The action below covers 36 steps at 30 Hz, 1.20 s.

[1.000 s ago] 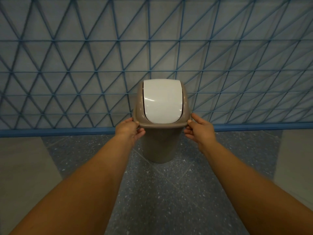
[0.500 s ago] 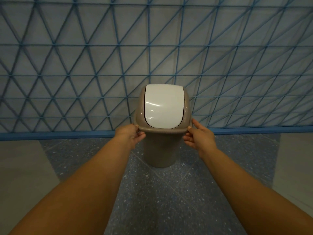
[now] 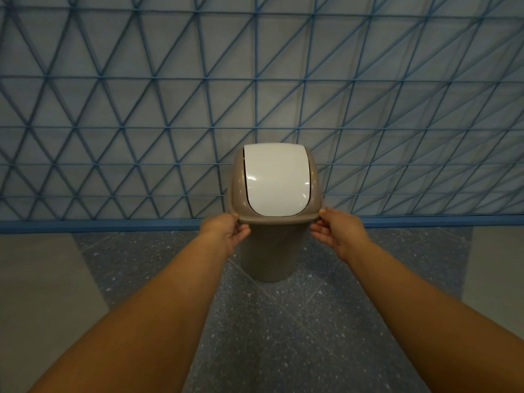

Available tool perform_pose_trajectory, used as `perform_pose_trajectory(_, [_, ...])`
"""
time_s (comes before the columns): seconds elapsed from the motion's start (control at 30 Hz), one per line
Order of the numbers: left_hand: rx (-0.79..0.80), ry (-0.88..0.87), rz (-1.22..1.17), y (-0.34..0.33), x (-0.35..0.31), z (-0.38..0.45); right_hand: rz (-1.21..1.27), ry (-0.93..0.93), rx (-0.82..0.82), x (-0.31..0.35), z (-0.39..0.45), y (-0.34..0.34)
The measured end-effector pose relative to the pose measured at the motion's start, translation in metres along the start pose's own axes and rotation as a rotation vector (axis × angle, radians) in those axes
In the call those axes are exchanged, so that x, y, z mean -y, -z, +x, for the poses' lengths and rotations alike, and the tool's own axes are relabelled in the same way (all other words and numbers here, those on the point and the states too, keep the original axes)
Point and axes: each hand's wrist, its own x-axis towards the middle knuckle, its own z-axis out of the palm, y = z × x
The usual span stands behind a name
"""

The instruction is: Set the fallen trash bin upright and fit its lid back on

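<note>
Hands, left hand (image 3: 226, 232) and right hand (image 3: 336, 231), are pinching opposite sides of the lid (image 3: 273, 182), seemingly seated squarely atop the upright trash bin (image 3: 269, 251).

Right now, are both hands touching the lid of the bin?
Touching. The head view shows the left hand and the right hand pinching the lid at its lower rim, one on each side, thumbs on top with no gap showing.
</note>
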Motion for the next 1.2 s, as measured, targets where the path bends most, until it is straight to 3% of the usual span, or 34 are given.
perform_pose_trajectory(0.57, [-0.037,-0.007,-0.031,-0.001,0.001,-0.003,-0.066,-0.002,-0.018,0.001,0.000,0.001])
perform_pose_trajectory(0.77, [-0.022,-0.037,0.078,-0.001,0.000,-0.009,-0.129,0.001,0.000,0.006,-0.006,0.003])
perform_pose_trajectory(0.87, [-0.035,-0.106,0.375,-0.003,-0.008,-0.014,-0.281,0.032,-0.012,0.012,-0.010,0.003])
perform_pose_trajectory(0.97, [0.016,-0.298,0.762,-0.003,-0.013,-0.029,-0.500,0.145,-0.009,0.018,-0.017,0.001])
perform_pose_trajectory(1.03, [0.076,-0.366,0.934,0.000,-0.013,-0.037,-0.654,0.246,0.057,0.022,-0.026,-0.002])
perform_pose_trajectory(1.2, [0.020,-0.460,1.407,0.005,-0.022,-0.062,-1.002,0.357,0.254,0.035,-0.045,-0.011])
